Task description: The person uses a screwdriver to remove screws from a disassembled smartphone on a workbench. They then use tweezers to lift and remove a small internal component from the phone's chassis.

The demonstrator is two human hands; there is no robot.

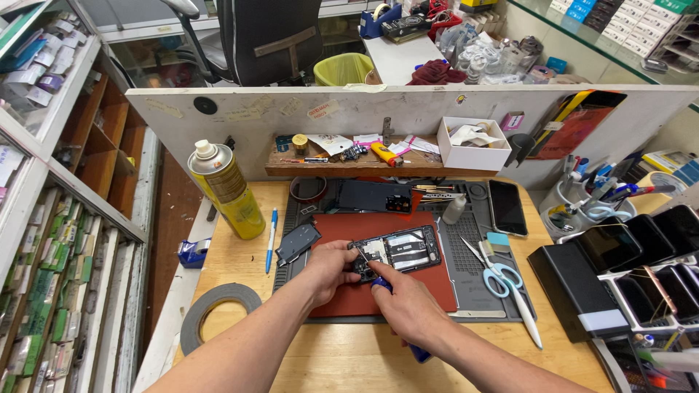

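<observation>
An opened smartphone (397, 251), its back cover removed, is laid on a red mat (429, 284) at the middle of the wooden table (240, 266). Its left end is steadied by the left hand (329, 268), whose grip is closed on the phone's edge. A blue-handled screwdriver (384, 285) is held in the closed grip of the right hand (408, 309), its tip set against the phone's inner parts. Scissors (499, 276) are seen just right of the mat, and a yellow spray can (227, 191) stands at the left.

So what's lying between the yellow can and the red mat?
In the head view, a blue pen and a dark phone back cover lie between the yellow can and the red mat.
</observation>
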